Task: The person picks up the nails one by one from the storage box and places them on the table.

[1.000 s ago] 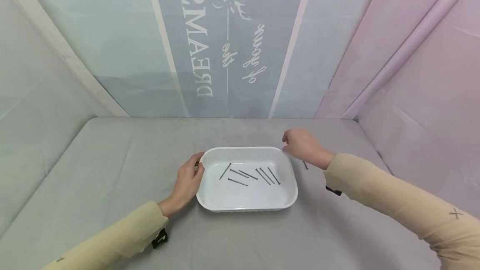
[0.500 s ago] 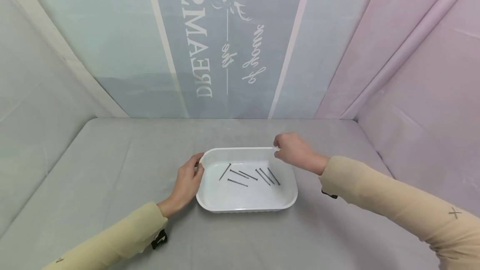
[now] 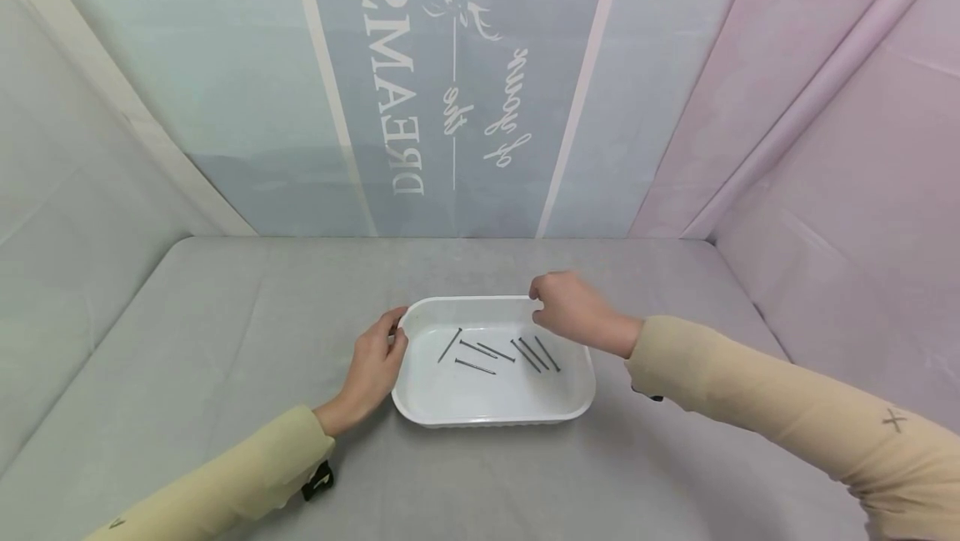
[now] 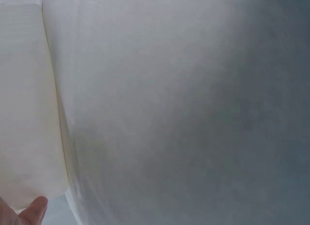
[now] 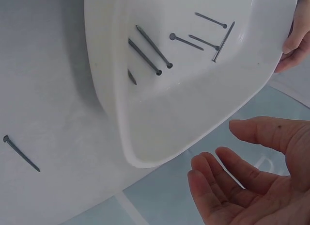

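- The white dish (image 3: 495, 419) sits on the desk (image 3: 300, 299) just below the middle of the head view, its upper right corner hidden behind the right hand (image 3: 576, 308).
- A lone nail (image 5: 22, 153) lies on the desk outside the dish, at the lower left of the right wrist view; in the head view it cannot be made out.
- In the right wrist view, the dish's near wall cuts off part of one nail inside, and the far part of the dish runs out of the top of the frame.
- The left wrist view catches just a thumb and a bit of hand at the lower left corner, beside a pale, blurry wall.
- Inside the dish, seven nails (image 3: 476, 367) lie on the floor in its upper half: four towards the left, three slanting side by side towards the right.
- The left hand (image 3: 372, 364) grips the dish's left end at the rim, thumb and fingers clamped on it.
- The right hand hovers by the upper right rim, its fingers (image 5: 242, 171) loosely bent and apart from the thumb, holding nothing.
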Demonstrator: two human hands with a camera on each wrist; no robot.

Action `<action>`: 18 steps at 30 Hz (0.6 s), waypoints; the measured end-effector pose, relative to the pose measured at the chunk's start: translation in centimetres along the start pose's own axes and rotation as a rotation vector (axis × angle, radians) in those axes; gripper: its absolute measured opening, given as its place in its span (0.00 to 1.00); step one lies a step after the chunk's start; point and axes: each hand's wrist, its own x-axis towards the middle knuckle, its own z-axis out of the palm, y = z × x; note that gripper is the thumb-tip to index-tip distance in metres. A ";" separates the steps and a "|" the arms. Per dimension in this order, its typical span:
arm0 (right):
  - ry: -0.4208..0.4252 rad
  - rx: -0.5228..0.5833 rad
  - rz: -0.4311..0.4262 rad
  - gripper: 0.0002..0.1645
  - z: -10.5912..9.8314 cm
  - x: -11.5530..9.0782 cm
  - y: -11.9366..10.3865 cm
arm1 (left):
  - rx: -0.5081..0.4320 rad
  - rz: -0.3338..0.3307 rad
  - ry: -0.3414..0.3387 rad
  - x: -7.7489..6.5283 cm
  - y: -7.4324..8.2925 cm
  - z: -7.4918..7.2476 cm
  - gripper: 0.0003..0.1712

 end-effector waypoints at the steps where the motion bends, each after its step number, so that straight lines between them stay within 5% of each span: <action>1: 0.000 0.003 -0.006 0.15 0.0 0.0 -0.1 | 0.000 -0.001 0.000 0.0 0.0 0.0 0.19; 18: 0.029 0.002 -0.129 0.15 0.9 0.4 -1.5 | 0.001 0.002 0.004 0.1 0.0 0.1 0.19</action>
